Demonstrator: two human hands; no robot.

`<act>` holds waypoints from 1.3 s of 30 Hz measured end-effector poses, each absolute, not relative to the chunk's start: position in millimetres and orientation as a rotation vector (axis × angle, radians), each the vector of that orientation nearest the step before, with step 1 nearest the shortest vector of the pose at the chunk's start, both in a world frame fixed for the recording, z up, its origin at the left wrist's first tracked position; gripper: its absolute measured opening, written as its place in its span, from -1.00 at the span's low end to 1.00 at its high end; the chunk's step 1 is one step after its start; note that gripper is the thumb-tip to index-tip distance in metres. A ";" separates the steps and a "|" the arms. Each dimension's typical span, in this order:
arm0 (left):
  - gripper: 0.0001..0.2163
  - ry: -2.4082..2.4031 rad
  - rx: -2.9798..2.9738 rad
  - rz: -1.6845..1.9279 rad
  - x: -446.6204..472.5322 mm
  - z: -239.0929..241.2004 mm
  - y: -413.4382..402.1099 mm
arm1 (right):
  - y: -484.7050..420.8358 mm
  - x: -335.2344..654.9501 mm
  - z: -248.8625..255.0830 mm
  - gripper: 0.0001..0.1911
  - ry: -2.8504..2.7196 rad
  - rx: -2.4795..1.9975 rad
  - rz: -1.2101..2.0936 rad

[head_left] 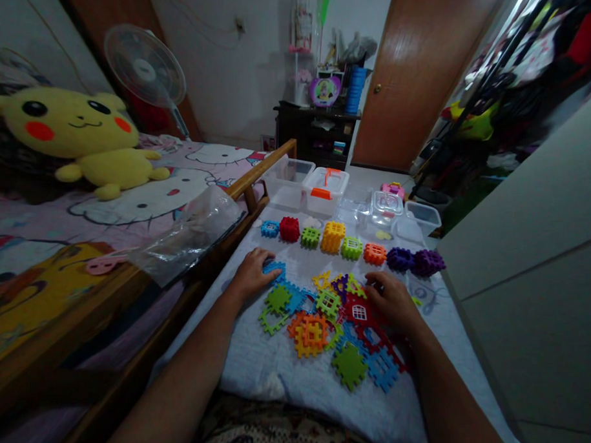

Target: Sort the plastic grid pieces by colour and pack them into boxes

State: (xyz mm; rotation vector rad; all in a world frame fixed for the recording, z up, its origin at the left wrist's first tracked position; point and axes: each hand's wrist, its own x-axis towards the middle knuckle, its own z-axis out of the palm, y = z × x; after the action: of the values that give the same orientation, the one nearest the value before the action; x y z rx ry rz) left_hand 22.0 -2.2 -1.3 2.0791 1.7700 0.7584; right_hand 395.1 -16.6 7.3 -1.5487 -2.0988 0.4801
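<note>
My left hand (pixel 253 273) is at the left of a loose pile of notched plastic building tiles, thumb and fingers closed round a blue building tile (pixel 276 268). My right hand (pixel 389 297) rests over the pile's right side, touching the red tiles (pixel 359 310), its fingers slightly bent and apart. Part of the red tiles is hidden beneath it. Between the hands lie a green window tile (pixel 328 303), orange tiles (pixel 308 332) and a purple piece (pixel 340 284). Nearer to me are a flat green tile (pixel 350 367) and a blue window tile (pixel 383 368).
Beyond the pile runs a row of tile stacks sorted by colour, including a red stack (pixel 289 229), a yellow stack (pixel 333 237) and a purple stack (pixel 427 262). Clear plastic boxes (pixel 326 181) stand behind. A wooden bed rail (pixel 219 250) borders the left side.
</note>
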 end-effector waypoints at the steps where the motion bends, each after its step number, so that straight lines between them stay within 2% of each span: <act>1: -0.68 1.745 2.064 0.767 21.6 -0.6 -2.5 | -16.5 395.2 7.0 -0.75 -2.099 -1.547 0.481; 6: -0.74 1.671 1.991 0.821 24.6 2.4 -4.6 | -16.2 394.6 7.1 -0.74 -2.121 -1.558 0.468; 11: -0.65 1.786 1.911 0.889 22.3 5.4 -5.3 | -16.3 394.2 7.2 -0.75 -2.130 -1.559 0.466; 17: -0.49 1.648 2.069 0.697 11.2 4.2 -8.3 | -17.0 393.3 7.3 -0.75 -2.109 -1.557 0.471; 20: -0.47 1.634 2.085 0.687 9.2 2.5 -8.5 | -17.2 392.9 7.7 -0.76 -2.114 -1.568 0.474; 26: -0.54 1.649 2.001 0.685 10.4 4.4 -5.8 | -16.6 394.3 6.0 -0.75 -2.148 -1.558 0.469; 39: -0.83 1.695 2.026 1.064 44.6 9.3 4.4 | -17.6 392.2 9.8 -0.76 -2.162 -1.571 0.462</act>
State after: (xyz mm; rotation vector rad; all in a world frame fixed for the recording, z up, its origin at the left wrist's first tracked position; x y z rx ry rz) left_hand 44.6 4.4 9.3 2.0261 1.6949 1.0643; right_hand 392.2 -17.6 9.8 -1.5706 -2.1619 0.4616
